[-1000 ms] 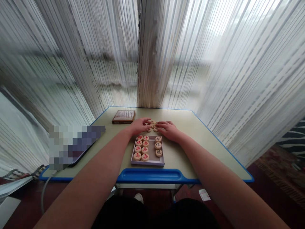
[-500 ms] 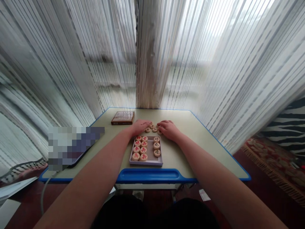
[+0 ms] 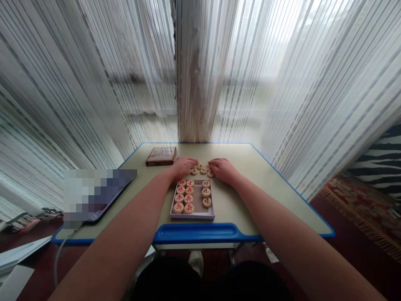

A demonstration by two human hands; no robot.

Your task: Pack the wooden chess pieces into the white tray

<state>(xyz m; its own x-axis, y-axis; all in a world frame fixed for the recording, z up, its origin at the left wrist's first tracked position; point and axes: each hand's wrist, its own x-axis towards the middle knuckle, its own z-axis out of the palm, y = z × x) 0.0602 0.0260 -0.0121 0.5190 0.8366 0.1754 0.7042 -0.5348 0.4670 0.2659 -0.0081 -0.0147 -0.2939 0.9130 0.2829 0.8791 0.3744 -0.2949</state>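
Note:
Several loose round Chinese chess pieces (image 3: 203,171) lie together on the table behind a shallow tray (image 3: 198,215). At the left of this group is my left hand (image 3: 184,167), its fingers stretched out over the nearest pieces. My right hand (image 3: 222,168) rests at the group's right side, fingers extended and a little bent, with the tips at the outer pieces. Both hands look open, though pieces under the fingers are partly hidden. Inside the tray stand two columns of red-marked pieces (image 3: 188,199) on the left and three black-marked pieces (image 3: 206,192) on the right.
A flat brown box (image 3: 161,156) lies at the back left of the table (image 3: 250,196). At the left edge is a blurred-out device (image 3: 106,200) with a cable. The table has a blue rim and a blue front trough (image 3: 196,231). Striped curtains (image 3: 200,83) hang behind.
My right hand has shifted slightly, and a piece by its fingers shows more clearly. My left hand has hardly moved. The view has tilted a little, and a shoe shows below the table.

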